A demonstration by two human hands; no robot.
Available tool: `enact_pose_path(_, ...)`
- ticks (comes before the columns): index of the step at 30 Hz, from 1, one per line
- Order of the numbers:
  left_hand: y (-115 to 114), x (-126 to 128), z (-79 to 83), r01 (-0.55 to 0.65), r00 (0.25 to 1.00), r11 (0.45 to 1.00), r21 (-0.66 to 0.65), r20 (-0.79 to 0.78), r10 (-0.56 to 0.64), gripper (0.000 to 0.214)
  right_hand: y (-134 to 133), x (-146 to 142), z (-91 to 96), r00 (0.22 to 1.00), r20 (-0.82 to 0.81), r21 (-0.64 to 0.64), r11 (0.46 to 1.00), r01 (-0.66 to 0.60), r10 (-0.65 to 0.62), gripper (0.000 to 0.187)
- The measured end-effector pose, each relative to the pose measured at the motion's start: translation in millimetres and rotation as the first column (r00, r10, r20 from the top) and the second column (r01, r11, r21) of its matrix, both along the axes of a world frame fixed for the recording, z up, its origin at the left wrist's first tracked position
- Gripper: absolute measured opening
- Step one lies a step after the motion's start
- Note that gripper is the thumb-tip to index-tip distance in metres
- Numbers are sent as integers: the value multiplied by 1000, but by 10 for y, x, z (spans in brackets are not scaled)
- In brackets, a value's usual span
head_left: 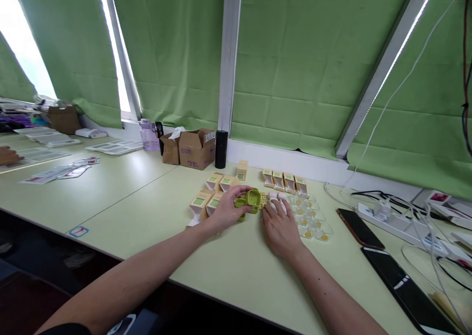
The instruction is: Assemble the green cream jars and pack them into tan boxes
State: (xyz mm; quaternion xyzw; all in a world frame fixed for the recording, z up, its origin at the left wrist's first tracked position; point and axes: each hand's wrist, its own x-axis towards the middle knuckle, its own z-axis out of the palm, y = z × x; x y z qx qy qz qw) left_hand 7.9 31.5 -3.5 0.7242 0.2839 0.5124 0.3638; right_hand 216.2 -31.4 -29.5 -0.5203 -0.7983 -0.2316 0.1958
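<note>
My left hand (227,211) is closed around a small olive-green plastic piece (250,201) and holds it just above the pale green table (121,187). My right hand (280,227) lies flat on the table beside it, fingers stretched toward a row of clear blister packs with yellow dots (309,219). Small tan boxes with green labels (210,195) stand to the left of my left hand. A row of similar boxes (283,180) stands behind the blister packs.
Two brown cardboard boxes (191,148), a black cylinder (221,149) and a purple bottle (148,134) stand at the back by the window. Two dark phones (359,227) and a power strip with tangled cables (398,222) lie on the right. Another person's hand (9,155) rests far left.
</note>
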Motion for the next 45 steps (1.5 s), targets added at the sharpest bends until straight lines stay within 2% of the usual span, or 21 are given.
enact_pose_path(2, 10, -11, -1, -2, 1000, 1000, -11, 17, 2, 51, 5, 0, 27, 999, -35, 47, 999, -27, 28, 26)
enact_pose_path(5, 25, -28, -2, -20, 999, 998, -52, 26, 22, 51, 8, 16, 44, 976, -193, 147, 987, -71, 99, 23)
enact_pose_path(8, 28, -37, -1, -37, 999, 997, -66, 18, 38, 51, -15, 37, 49, 913, -381, 202, 976, -76, 150, 19)
enact_pose_path(12, 25, -39, 1, -40, 999, 998, -40, 18, 41, 49, -63, 48, 68, 789, -594, 155, 985, -78, 156, 16)
enact_pose_path(15, 26, -37, -4, -54, 998, 998, -30, 5, 55, 50, -77, 39, 89, 617, -772, 90, 988, -127, 150, 9)
enact_pose_path(19, 14, -31, -4, -66, 998, 998, -24, -19, 66, 50, -70, 18, 115, 331, -930, 61, 954, -292, 161, 22)
enact_pose_path(23, -13, -22, 4, -61, 997, 998, -13, -43, 60, 50, -57, 5, 136, 143, -982, 68, 934, -350, 125, 21)
enact_pose_path(26, -33, -15, 7, -55, 996, 998, 7, -72, 55, 50, -57, -6, 155, -4, -999, 49, 924, -379, 51, 29)
enact_pose_path(28, -47, -12, 8, -46, 995, 999, 13, -89, 47, 51, -61, -15, 168, -68, -998, 40, 920, -389, 15, 37)
enact_pose_path(36, -77, -16, -5, -31, 989, 999, 31, -144, 35, 49, -57, -3, 168, -229, -965, -14, 891, -453, -132, 50)
enact_pose_path(45, -81, -23, -30, -6, 987, 998, 56, -163, 15, 49, -55, -16, 164, -201, -978, 52, 868, -494, -56, 45)
